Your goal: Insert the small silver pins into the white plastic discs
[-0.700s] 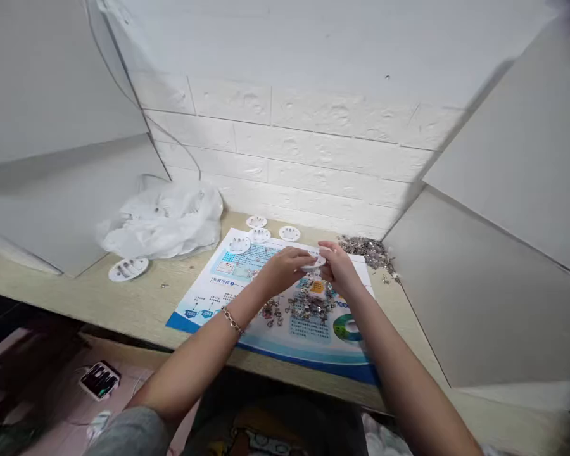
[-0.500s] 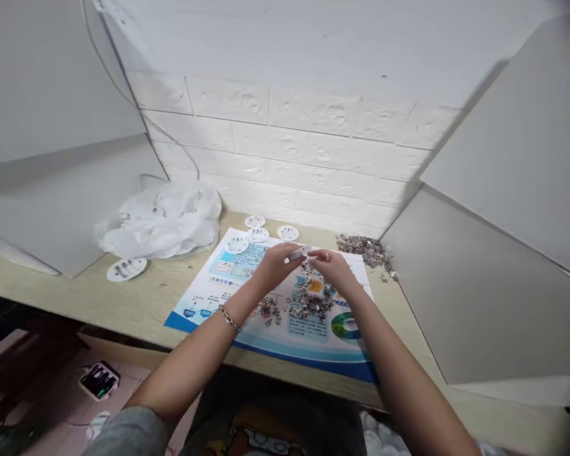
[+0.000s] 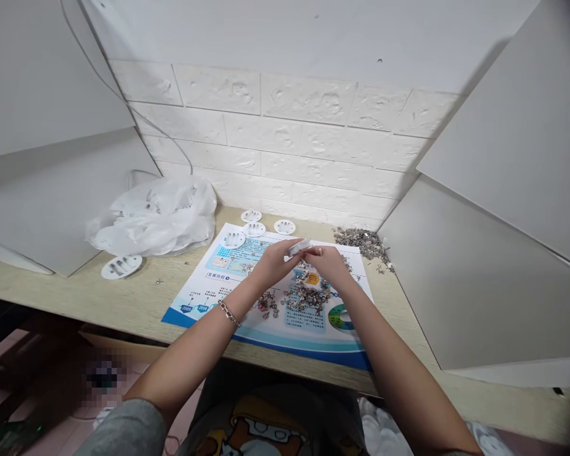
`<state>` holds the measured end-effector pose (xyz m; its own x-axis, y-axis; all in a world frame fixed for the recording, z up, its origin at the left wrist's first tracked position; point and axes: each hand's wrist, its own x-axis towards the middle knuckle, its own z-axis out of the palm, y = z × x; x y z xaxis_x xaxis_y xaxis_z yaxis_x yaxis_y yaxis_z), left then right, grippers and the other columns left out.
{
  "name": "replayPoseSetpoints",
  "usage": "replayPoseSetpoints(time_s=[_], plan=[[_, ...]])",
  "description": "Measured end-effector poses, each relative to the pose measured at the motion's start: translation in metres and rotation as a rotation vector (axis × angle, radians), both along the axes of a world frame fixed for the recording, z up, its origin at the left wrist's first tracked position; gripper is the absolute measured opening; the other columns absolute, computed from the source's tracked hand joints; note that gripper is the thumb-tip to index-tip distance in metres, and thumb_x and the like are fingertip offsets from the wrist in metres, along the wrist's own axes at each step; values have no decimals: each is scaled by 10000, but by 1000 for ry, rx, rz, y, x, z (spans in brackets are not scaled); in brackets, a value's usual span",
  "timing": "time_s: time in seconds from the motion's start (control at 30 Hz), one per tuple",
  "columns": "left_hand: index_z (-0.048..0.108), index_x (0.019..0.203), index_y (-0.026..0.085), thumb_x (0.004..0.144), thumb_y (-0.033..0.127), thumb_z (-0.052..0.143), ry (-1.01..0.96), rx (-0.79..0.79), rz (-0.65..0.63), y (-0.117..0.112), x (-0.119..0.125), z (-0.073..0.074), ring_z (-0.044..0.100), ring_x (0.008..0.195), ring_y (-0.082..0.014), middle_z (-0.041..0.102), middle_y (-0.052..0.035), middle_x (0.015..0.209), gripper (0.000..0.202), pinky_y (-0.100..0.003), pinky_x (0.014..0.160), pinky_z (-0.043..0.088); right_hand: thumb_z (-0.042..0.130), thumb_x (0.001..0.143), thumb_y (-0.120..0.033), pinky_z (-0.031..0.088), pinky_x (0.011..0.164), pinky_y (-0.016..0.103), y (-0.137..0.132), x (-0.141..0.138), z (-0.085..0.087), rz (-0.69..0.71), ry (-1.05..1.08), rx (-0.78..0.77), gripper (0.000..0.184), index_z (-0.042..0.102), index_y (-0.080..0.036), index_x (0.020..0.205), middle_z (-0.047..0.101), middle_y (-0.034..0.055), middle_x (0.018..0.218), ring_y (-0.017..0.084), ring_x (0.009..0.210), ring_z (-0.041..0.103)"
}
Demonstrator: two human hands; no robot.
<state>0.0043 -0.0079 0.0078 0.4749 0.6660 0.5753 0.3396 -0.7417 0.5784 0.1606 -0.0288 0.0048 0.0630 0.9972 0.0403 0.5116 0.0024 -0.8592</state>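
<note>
My left hand (image 3: 274, 263) is closed on a white plastic disc (image 3: 298, 247), held tilted above the printed sheet. My right hand (image 3: 330, 266) has its fingers pinched together at the disc's near right edge; whatever is between the fingertips is too small or hidden to make out. Below the hands, small metal pieces (image 3: 311, 296) lie heaped on the sheet, with a smaller cluster (image 3: 268, 304) to the left. Several white discs with metal parts on them, such as the one at the sheet's corner (image 3: 234, 239), lie behind my left hand.
The printed sheet (image 3: 197, 292) covers the middle of the wooden table (image 3: 145, 297). A translucent plastic bag (image 3: 166, 218) lies at the back left, with another white disc (image 3: 122, 266) before it. More metal pieces (image 3: 363, 244) are piled at the back right. Grey panels (image 3: 494, 278) flank both sides.
The disc in my left hand is tilted differently, with more of its face showing. My right fingers have shifted slightly down and left along its edge. The whole view has moved a little.
</note>
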Motion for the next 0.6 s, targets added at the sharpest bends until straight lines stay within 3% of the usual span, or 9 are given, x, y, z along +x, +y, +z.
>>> replayPoseSetpoints(time_s=[0.27, 0.4, 0.6], plan=[[565, 1108, 180, 844, 265, 487, -11, 1, 6, -1, 2, 0, 598, 871, -154, 647, -59, 1006, 287, -265, 776, 461, 473, 623, -352, 213, 452, 219, 2, -1, 0, -46, -28, 8, 216, 481, -151, 544, 326, -37, 463, 80, 468, 275], [565, 1113, 186, 852, 267, 477, 4, -3, 17, -2, 3, -1, 602, 801, -142, 658, -53, 956, 288, -251, 721, 468, 462, 620, -335, 224, 450, 222, -1, -4, 6, -120, -86, 33, 192, 480, -155, 559, 363, -35, 475, 88, 471, 310], [501, 1199, 150, 825, 264, 521, 52, 18, 212, -1, 6, -8, 594, 694, -150, 662, -56, 805, 391, -252, 644, 454, 442, 635, -330, 267, 468, 227, -2, -14, 10, -172, -64, 70, 191, 508, -155, 600, 458, -16, 519, 104, 497, 386]])
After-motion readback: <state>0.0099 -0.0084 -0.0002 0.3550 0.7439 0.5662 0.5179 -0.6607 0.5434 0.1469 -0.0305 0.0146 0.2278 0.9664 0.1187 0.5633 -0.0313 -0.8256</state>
